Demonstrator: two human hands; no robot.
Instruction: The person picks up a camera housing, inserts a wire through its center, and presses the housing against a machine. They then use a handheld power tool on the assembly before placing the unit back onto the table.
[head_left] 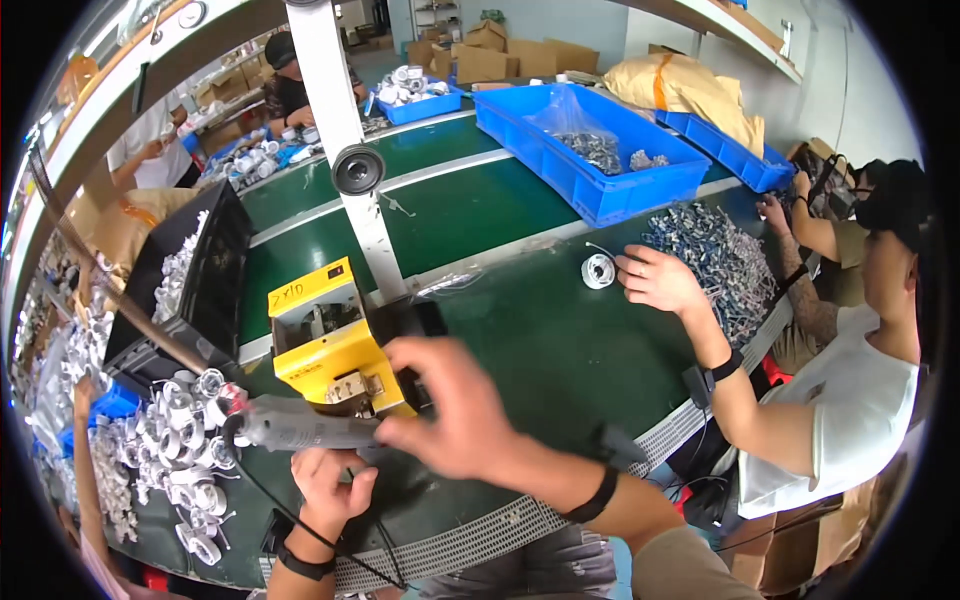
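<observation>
1. The grey handheld power tool (300,430) lies crosswise just in front of the yellow fixture box (335,345), near the front edge of the green worktop (500,330). Its tip points left, toward the heap of white wire coils (180,440).
2. My left hand (330,490) sits right under the tool's body with its fingers curled up. It seems to be steadying the tool from below, though I can't tell whether it truly grips it.
3. My right hand (450,410) is blurred. Its fingers reach across to the rear end of the tool and close loosely about it, so I judge it is grasping the tool.
4. I read this as the step of bringing the tool to bear at the fixture's front, where a small metal part (350,388) shows.
5. The next move calls for a firm two-handed hold, with the tip lined up squarely on that part and the black cord (300,525) kept out of the way.
6. Further out, a co-worker's hand (660,280) rests beside a single white coil (598,270) and a pile of blue-grey parts (715,260). A blue crate (590,150) stands behind them.
</observation>
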